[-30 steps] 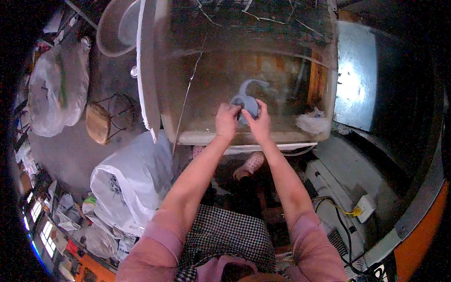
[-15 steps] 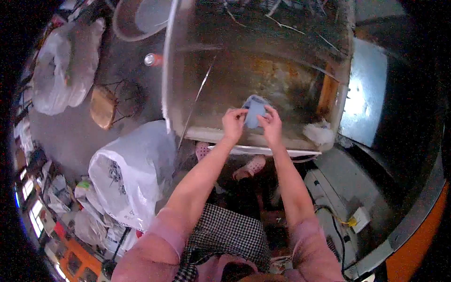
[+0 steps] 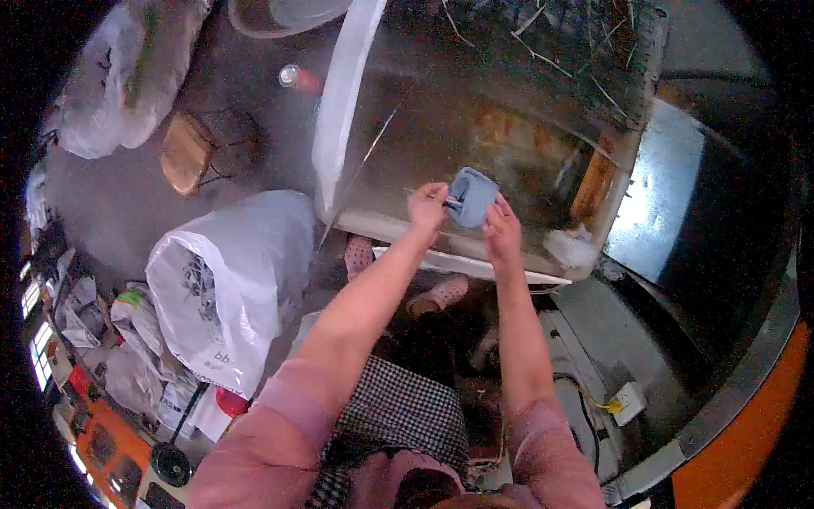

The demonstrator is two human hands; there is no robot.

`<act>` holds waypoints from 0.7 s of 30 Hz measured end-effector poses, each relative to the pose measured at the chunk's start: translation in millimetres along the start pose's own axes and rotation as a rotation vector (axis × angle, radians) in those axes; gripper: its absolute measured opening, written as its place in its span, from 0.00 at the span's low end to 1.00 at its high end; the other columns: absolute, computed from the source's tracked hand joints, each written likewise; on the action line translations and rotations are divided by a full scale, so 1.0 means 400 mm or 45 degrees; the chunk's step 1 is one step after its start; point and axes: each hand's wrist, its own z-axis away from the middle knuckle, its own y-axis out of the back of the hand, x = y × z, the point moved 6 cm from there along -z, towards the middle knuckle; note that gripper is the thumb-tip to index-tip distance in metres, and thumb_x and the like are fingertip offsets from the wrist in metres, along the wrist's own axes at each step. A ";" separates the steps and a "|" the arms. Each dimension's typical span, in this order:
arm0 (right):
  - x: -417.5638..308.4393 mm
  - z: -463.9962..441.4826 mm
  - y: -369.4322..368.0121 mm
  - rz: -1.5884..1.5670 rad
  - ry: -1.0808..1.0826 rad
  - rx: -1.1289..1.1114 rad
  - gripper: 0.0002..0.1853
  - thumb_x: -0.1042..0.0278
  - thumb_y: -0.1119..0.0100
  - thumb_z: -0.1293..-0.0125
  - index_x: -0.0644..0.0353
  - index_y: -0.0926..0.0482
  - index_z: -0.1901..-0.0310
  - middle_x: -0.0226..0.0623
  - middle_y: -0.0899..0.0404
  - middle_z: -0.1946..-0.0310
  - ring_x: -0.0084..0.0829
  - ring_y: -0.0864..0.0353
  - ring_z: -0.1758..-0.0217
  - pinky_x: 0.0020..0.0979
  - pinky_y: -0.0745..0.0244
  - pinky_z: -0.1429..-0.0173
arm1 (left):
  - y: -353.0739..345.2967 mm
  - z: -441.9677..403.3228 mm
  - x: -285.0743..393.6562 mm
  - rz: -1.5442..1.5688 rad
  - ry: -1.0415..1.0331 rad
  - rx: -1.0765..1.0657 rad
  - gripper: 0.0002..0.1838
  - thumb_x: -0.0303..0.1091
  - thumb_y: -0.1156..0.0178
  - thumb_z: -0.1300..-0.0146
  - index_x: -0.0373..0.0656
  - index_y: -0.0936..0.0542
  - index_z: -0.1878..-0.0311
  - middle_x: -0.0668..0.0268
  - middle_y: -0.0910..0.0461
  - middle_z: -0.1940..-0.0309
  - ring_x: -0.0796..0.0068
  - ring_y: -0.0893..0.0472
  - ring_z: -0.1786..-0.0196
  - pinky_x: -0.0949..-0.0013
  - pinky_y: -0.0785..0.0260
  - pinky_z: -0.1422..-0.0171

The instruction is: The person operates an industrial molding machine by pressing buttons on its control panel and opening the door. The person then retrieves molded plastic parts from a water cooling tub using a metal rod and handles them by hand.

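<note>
My right hand grips a blue-grey hollow plastic part by its right side, the fingers closed on its edge. The part is rounded, with an opening that faces left. At that opening, my left hand is closed in a pinch around a thin, slim tool whose tip reaches the part's rim. Its exact kind is too small to tell. Both hands are above the near end of a large worn table with a raised white edge.
Left of the table stand a big white plastic bag of grey pieces, a wooden-seated stool and a red can. Crumpled clear plastic lies at the table's near right corner. Thin strips lie at the far end.
The blue-grey part has turned, so its opening now faces left. My left hand has shifted to its left side with the thin tool showing; my right hand has moved to its right edge.
</note>
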 end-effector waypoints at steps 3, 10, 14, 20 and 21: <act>0.008 0.000 0.013 -0.002 -0.074 0.044 0.23 0.73 0.45 0.44 0.63 0.36 0.45 0.26 0.29 0.68 0.16 0.33 0.72 0.18 0.36 0.70 | 0.019 0.003 -0.035 0.179 0.335 -0.076 0.06 0.29 0.45 0.43 0.41 0.23 0.64 0.68 0.24 0.75 0.81 0.28 0.78 0.77 0.37 0.77; 0.023 -0.011 -0.006 -0.192 -0.119 -0.037 0.18 0.69 0.52 0.38 0.63 0.36 0.46 0.31 0.28 0.56 0.22 0.28 0.58 0.26 0.33 0.56 | 0.010 0.018 0.029 0.318 0.009 -0.140 0.07 0.29 0.48 0.41 0.39 0.29 0.60 0.67 0.26 0.73 0.80 0.31 0.81 0.80 0.37 0.79; 0.037 -0.016 -0.022 -0.384 -0.108 -0.113 0.17 0.67 0.52 0.38 0.56 0.34 0.47 0.30 0.26 0.58 0.23 0.27 0.61 0.27 0.32 0.61 | 0.017 0.013 -0.059 0.874 0.594 0.104 0.07 0.31 0.49 0.40 0.39 0.29 0.60 0.68 0.29 0.74 0.79 0.32 0.81 0.80 0.37 0.79; 0.014 -0.004 0.004 0.236 -0.025 0.060 0.18 0.70 0.47 0.41 0.58 0.31 0.48 0.30 0.26 0.60 0.24 0.28 0.62 0.25 0.33 0.56 | 0.073 0.037 0.001 0.542 0.371 -0.238 0.07 0.32 0.53 0.38 0.38 0.30 0.62 0.64 0.28 0.75 0.79 0.29 0.81 0.80 0.37 0.82; 0.012 -0.010 0.002 0.234 -0.034 0.045 0.18 0.70 0.47 0.41 0.58 0.31 0.48 0.30 0.26 0.60 0.24 0.28 0.62 0.25 0.33 0.56 | 0.093 0.072 0.036 0.541 0.363 -0.222 0.07 0.32 0.53 0.38 0.38 0.30 0.62 0.64 0.28 0.75 0.79 0.29 0.81 0.80 0.37 0.82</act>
